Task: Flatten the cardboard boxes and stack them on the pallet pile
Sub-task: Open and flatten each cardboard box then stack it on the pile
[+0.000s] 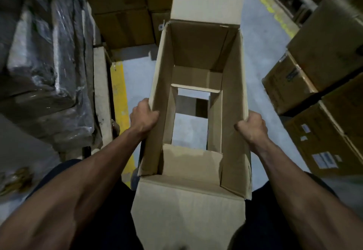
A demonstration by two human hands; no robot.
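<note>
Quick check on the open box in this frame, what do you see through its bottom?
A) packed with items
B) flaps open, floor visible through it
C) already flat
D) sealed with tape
B: between both hands, the cardboard box has loose bottom flaps and grey floor shows through the gap.

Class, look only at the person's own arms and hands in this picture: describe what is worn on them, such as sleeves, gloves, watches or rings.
Both forearms are bare right up to the picture's edge; no sleeve shows. The left hand and right hand have no gloves. No watch, strap or bracelet shows at either wrist. Rings cannot be ruled out, since the fingers are partly hidden. Dark clothing shows below the arms.
</note>
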